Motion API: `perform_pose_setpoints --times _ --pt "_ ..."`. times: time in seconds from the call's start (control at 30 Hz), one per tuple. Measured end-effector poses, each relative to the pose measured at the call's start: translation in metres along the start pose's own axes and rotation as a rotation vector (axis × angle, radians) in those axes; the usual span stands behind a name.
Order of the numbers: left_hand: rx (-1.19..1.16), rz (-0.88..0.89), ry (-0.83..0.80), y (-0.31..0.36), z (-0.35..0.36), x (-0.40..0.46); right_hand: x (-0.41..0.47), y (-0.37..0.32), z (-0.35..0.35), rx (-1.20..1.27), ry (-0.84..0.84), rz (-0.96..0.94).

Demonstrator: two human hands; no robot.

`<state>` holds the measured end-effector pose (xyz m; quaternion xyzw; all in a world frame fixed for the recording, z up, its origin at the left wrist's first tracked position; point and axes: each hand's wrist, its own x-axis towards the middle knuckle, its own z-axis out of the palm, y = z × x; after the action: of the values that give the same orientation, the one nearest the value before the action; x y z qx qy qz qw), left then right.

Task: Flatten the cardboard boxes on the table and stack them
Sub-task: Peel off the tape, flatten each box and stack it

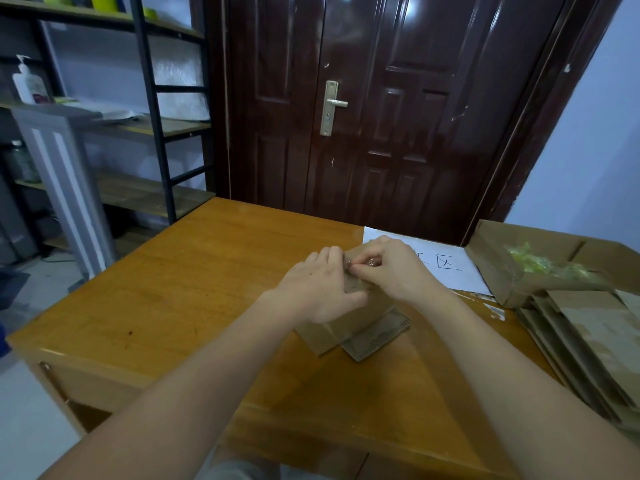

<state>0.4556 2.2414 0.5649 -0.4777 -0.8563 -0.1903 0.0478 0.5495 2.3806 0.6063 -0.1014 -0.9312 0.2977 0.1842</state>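
Room: dark red-brown door (363,109) straight behind the table, with a metal handle (333,106); pale wall to the door's right.
Table: orange-brown wood (194,271), its near edge running under both forearms.
Box: small brown cardboard box (346,322) near the middle of the table, in front of the door — it looks partly collapsed, with one flap (377,336) lying out flat on the wood at its near right.
Left hand (320,289): palm down on top of the box, fingers curled over its far edge and thumb along the near side — gripping it.
Right hand (394,265): just beside the left one, fingertips pinched together on something small at the top of the box; what it pinches is too small to tell, maybe a bit of tape.
Paper: white sheet (446,268) with handwritten characters, lying on the table behind the box, partly hidden by the right hand.
Stack: flattened cardboard pieces (588,341) piled at the table's right edge, well apart from the box.
Open carton: larger brown carton (495,258) behind the stack, holding crumpled yellowish plastic (540,263).
Shelves: black metal rack with wooden boards (152,126) left of the door; a white pump bottle (27,83) stands on one board.
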Motion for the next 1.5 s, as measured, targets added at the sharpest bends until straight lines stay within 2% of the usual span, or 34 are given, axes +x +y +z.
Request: perform_pose_setpoints --times 0.17,0.27,0.37,0.43,0.53,0.63,0.73,0.83,0.93,1.07,1.2,1.3,1.4,1.5 --pt "0.105 0.022 -0.012 0.003 0.003 0.004 0.006 0.004 0.003 -0.378 0.115 0.023" --pt "0.123 0.008 -0.011 0.003 0.005 0.006 0.009 0.012 -0.011 -0.492 0.213 0.067" --pt "0.121 0.022 0.012 0.001 0.008 0.006 0.006 0.017 -0.011 -0.375 0.207 -0.047" --pt "0.103 0.045 0.02 0.0 0.008 0.005 -0.001 0.012 -0.008 -0.202 0.091 -0.119" --pt "0.084 0.048 0.008 0.0 0.006 0.004 -0.004 0.008 -0.01 0.017 -0.052 -0.09" --pt "0.08 0.054 0.018 0.001 0.005 0.003 -0.003 0.008 -0.011 0.119 -0.084 -0.045" --pt "0.079 0.062 0.032 0.001 0.006 0.002 -0.002 0.012 -0.005 0.012 -0.025 0.079" --pt "0.058 0.06 0.028 0.001 0.006 0.003 0.001 0.011 0.006 -0.067 0.035 0.122" --pt "0.076 0.059 0.032 0.001 0.008 0.002 0.005 0.01 0.013 -0.148 0.166 0.123" --pt "0.116 0.043 0.022 0.001 0.009 0.005 0.01 0.025 -0.002 -0.376 0.311 0.056" --pt "0.118 0.043 0.017 0.0 0.009 0.008 0.01 0.03 -0.005 -0.417 0.203 -0.092" --pt "0.113 0.058 0.037 -0.001 0.011 0.008 0.005 0.032 -0.003 -0.309 0.144 -0.16" --pt "0.114 0.05 0.022 -0.001 0.011 0.009 0.007 0.031 -0.009 -0.009 0.239 0.028" --pt "0.128 0.033 0.016 -0.002 0.013 0.011 0.011 0.037 -0.012 -0.026 0.179 0.27"
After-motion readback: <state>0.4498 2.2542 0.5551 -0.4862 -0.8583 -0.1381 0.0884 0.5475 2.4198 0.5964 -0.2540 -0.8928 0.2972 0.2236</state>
